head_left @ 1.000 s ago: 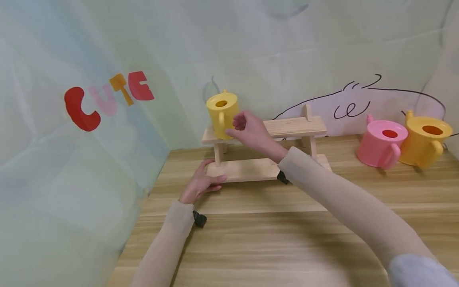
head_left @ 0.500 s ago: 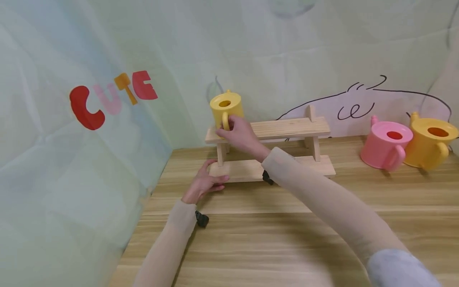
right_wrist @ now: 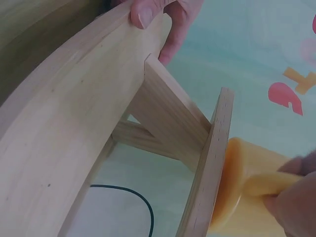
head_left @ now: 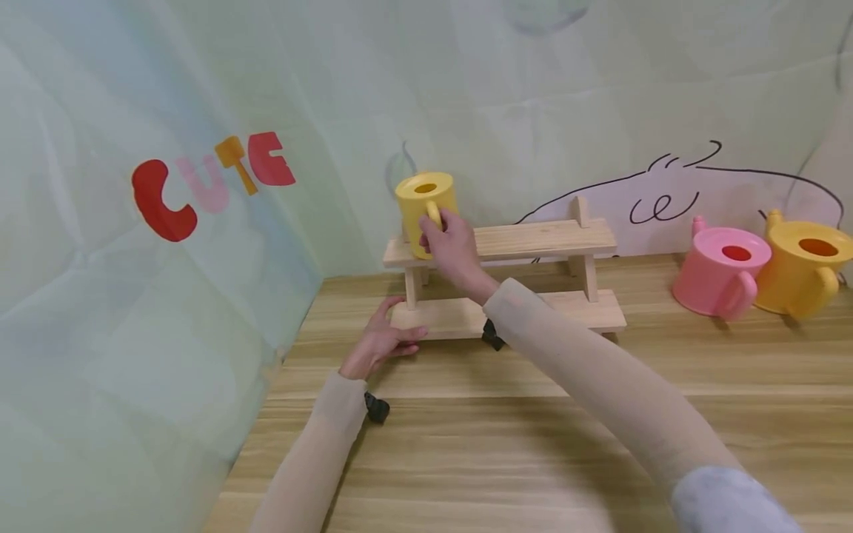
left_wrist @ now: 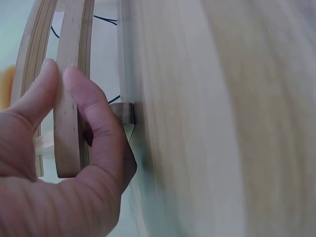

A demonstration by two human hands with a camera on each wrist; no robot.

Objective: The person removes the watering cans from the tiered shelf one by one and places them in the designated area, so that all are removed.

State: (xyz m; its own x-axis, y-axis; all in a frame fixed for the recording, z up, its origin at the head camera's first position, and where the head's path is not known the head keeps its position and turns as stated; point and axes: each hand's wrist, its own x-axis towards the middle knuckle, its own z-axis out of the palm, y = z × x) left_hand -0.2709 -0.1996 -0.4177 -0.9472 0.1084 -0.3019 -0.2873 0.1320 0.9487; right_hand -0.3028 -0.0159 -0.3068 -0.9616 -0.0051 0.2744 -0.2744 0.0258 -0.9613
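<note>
A yellow watering can [head_left: 412, 218] stands upright at the left end of the upper board of a two-tier wooden stand [head_left: 546, 237]. My right hand [head_left: 456, 252] pinches its handle [right_wrist: 269, 183] between thumb and fingers. In the head view the can's spout is mostly hidden behind its body. Down at the left end of the lower board [left_wrist: 68, 123], my left hand [head_left: 381, 340] grips the wood, thumb on one face and fingers on the other. The right wrist view shows the can's base against the upper board [right_wrist: 207, 168].
A pink watering can [head_left: 713, 270] and a darker yellow watering can [head_left: 776, 277] stand side by side on the wooden table [head_left: 453, 444], right of the stand. A printed cloth backdrop [head_left: 466, 89] rises behind and at the left.
My right hand has closed on the handle from just beside it. The yellow can has turned, its handle swinging rightward. My left hand keeps its grip on the lower board.
</note>
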